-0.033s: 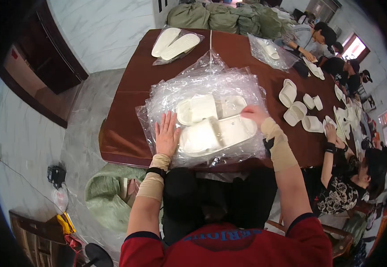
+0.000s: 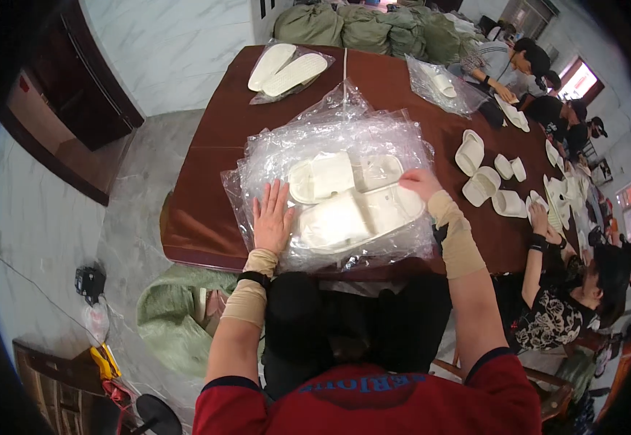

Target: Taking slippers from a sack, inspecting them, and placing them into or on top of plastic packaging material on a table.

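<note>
Two cream slide slippers lie side by side on a pile of clear plastic bags (image 2: 266,148) in front of me. My left hand (image 2: 272,221) is open and lies flat on the bags, its fingertips just left of the slippers. With bent fingers, my right hand (image 2: 420,184) is closed at the heel edge of the near slipper (image 2: 386,209); its fingertips are partly hidden. The far slipper (image 2: 323,176) lies beyond it, its strap toward the left. Whether the slippers are inside the top bag or on it, I cannot tell.
The brown-covered table (image 2: 207,188) holds a bagged slipper pair (image 2: 286,71) at the far left and another clear bag (image 2: 442,85) at the far right. Several loose slippers (image 2: 481,185) lie to the right, near co-workers' hands (image 2: 539,217). A green sack (image 2: 174,315) stands by the table's left front.
The near slipper has shifted a little to the right and away from me, together with my right hand. My left hand has stayed in place.
</note>
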Demonstrator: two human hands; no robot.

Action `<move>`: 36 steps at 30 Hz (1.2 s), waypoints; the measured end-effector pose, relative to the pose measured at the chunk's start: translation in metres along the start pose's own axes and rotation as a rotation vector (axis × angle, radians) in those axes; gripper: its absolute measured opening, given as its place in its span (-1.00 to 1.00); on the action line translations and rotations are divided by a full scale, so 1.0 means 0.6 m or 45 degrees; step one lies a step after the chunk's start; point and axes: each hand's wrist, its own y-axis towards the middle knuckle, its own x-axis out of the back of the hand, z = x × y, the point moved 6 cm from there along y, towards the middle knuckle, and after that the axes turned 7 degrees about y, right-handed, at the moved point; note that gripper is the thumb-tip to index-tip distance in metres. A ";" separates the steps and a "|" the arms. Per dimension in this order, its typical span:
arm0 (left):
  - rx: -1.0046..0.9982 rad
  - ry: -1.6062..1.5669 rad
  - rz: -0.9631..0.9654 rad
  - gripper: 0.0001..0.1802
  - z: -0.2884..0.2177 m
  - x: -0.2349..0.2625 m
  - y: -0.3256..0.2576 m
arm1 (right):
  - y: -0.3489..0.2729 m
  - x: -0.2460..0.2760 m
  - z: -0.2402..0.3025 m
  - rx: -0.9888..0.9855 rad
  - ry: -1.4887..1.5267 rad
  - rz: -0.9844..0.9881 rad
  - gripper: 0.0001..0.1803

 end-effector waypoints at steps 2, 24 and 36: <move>-0.001 0.036 -0.002 -0.39 0.001 0.003 0.001 | 0.001 0.037 -0.026 -0.024 0.048 -0.221 -0.68; -0.018 0.130 -0.019 -0.33 -0.006 -0.006 0.000 | -0.130 0.263 -0.051 0.027 -0.049 -0.791 -0.62; -0.039 0.138 -0.078 -0.31 -0.001 -0.007 -0.004 | -0.249 0.321 0.117 0.271 0.567 -0.846 -0.69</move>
